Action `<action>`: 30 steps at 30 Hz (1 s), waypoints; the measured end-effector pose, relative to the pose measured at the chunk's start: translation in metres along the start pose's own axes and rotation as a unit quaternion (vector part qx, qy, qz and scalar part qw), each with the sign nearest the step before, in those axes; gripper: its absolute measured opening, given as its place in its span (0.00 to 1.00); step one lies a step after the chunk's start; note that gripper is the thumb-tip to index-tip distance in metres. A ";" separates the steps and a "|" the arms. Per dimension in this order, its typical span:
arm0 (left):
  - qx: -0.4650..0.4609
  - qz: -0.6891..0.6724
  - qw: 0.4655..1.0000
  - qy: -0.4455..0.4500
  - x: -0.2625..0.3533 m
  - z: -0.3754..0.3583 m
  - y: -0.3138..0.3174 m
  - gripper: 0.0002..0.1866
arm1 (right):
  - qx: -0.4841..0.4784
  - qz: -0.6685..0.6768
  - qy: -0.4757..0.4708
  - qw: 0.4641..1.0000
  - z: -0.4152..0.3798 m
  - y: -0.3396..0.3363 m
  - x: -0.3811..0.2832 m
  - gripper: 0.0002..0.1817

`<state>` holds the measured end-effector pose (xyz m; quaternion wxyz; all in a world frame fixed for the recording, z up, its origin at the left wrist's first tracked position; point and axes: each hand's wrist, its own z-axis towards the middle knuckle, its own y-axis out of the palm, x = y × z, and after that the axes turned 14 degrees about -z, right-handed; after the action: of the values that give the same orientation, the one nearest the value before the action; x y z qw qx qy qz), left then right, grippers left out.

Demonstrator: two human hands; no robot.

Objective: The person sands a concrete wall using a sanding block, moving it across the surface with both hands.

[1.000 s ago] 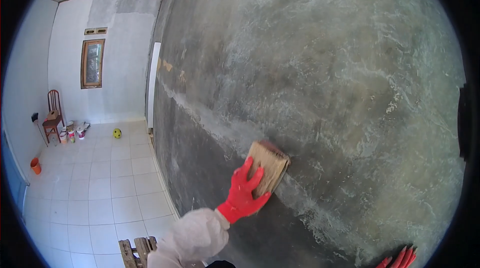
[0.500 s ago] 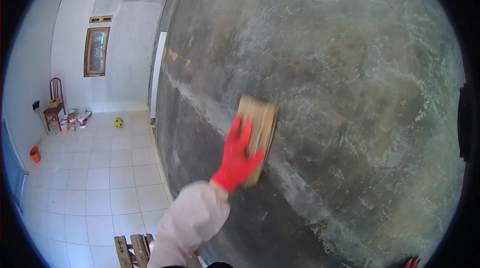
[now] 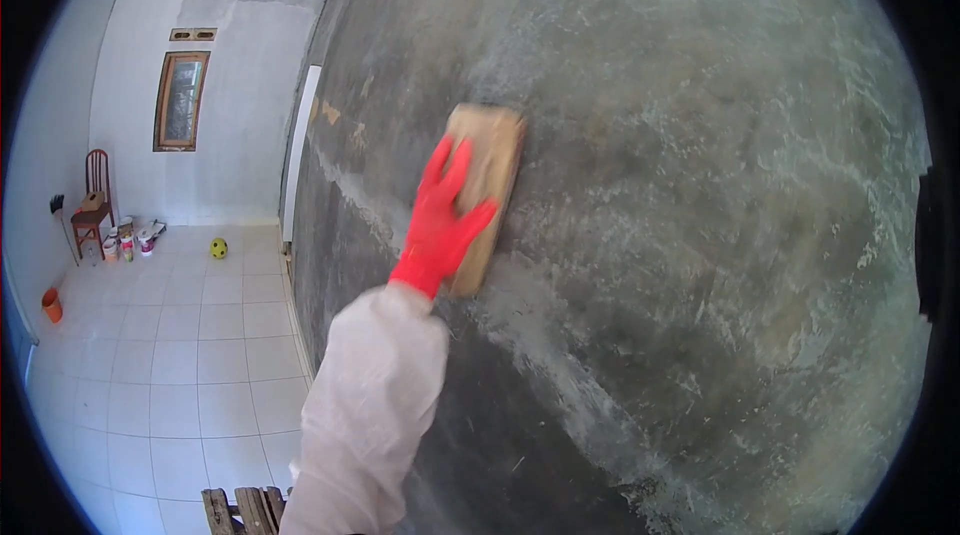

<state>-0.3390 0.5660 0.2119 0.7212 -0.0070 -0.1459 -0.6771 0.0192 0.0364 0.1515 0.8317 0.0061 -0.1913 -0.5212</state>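
Note:
My left hand (image 3: 442,225), in a red glove with a light sleeve, holds a flat wooden board (image 3: 490,160) against the grey plastered wall (image 3: 700,185). Its fingers lie over the board's left side and the thumb reaches across the lower middle. The board is slightly blurred and leans a little to the right at its top. A paler, rough band (image 3: 550,365) slants down the wall below the board. My right hand is out of view.
A rough wooden stand (image 3: 250,510) is at the bottom left. Across the tiled floor (image 3: 175,360) are an orange pot (image 3: 52,305), a yellow ball (image 3: 219,249), several containers (image 3: 127,246) and a chair (image 3: 93,217). A window (image 3: 182,101) is in the far wall.
My left hand and the board have moved up and slightly left along the wall. The red fingertips of my right hand at the bottom right have left the view.

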 end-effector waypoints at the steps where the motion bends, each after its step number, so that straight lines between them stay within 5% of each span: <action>1: -0.004 -0.005 1.000 -0.019 -0.011 -0.039 -0.010 0.41 | -0.001 0.000 -0.003 1.000 0.000 0.001 0.001 0.21; 5: 0.108 -0.001 0.945 -0.309 -0.053 -0.172 -0.042 0.39 | -0.022 -0.007 -0.006 1.000 -0.002 -0.002 0.001 0.22; 9: 0.083 0.057 0.981 -0.166 -0.056 -0.102 -0.026 0.38 | -0.034 0.006 -0.001 0.999 -0.002 -0.001 0.004 0.21; 12: 0.031 0.042 0.998 -0.026 0.010 0.020 0.012 0.37 | -0.043 -0.002 -0.002 0.999 -0.001 -0.002 0.005 0.22; 15: -0.005 -0.022 1.000 0.010 0.087 0.062 0.052 0.37 | -0.069 0.027 0.009 0.997 -0.032 0.014 0.026 0.23; 20: -0.081 -0.008 0.992 -0.097 0.211 -0.072 0.098 0.44 | -0.053 0.145 0.038 0.987 -0.041 -0.006 -0.007 0.25; 23: -0.213 -0.081 0.969 -0.097 0.297 -0.143 0.107 0.43 | -0.210 0.385 -0.018 0.898 0.023 -0.049 -0.068 0.25; 25: -0.294 -0.125 0.944 -0.081 0.337 -0.175 0.120 0.35 | -0.112 0.387 0.041 0.914 0.022 -0.053 -0.111 0.26; 28: -0.301 -0.261 0.909 -0.123 0.362 -0.182 0.138 0.31 | -0.169 0.186 0.075 0.965 0.023 -0.060 -0.096 0.28; 30: -0.307 -0.256 0.916 -0.036 0.377 -0.174 0.145 0.29 | -0.124 0.147 0.142 0.971 0.014 -0.048 -0.084 0.30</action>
<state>-0.1473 0.1743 0.1556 0.4801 -0.2153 0.0466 -0.8491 -0.0590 0.0904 0.1283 0.9121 -0.0512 -0.0040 -0.4069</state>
